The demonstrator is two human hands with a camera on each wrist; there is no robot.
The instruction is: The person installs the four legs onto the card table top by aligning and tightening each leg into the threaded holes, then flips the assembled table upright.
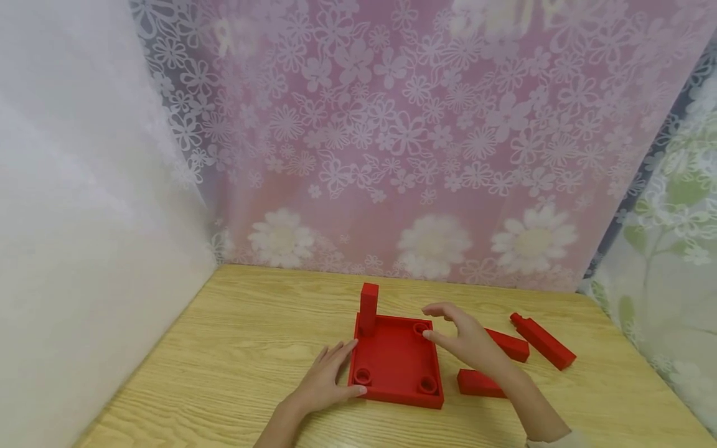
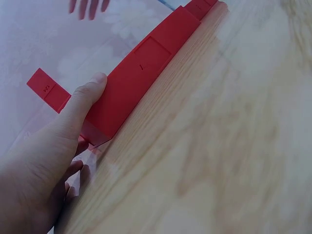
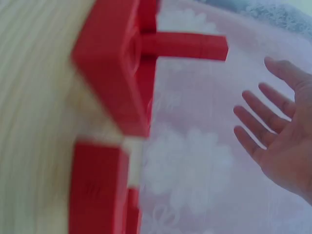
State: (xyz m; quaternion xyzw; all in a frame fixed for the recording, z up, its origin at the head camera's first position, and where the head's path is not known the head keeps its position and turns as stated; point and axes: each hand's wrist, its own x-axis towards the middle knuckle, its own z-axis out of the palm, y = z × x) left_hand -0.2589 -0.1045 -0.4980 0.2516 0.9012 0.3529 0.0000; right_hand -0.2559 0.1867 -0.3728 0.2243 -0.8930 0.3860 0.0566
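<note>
Bracing the near-left corner of the red square tray, just right of the left hand, with straightened thumb and relaxed fingers, probably for steadiness. Showing one upright red post beyond those fingers, likely socket-supported. Poising right hand, spread and empty, near the far-right socket. Leaving three loose red posts to its right and nearer side, presumably within reach.

1. Shows the right hand at right, fingers spread, clear of the red post.
2. Has that post jutting sideways from a red tray.
3. Includes below a red bar, blurred, partly hiding another red piece.
4. Has flowered cloth behind.
</note>
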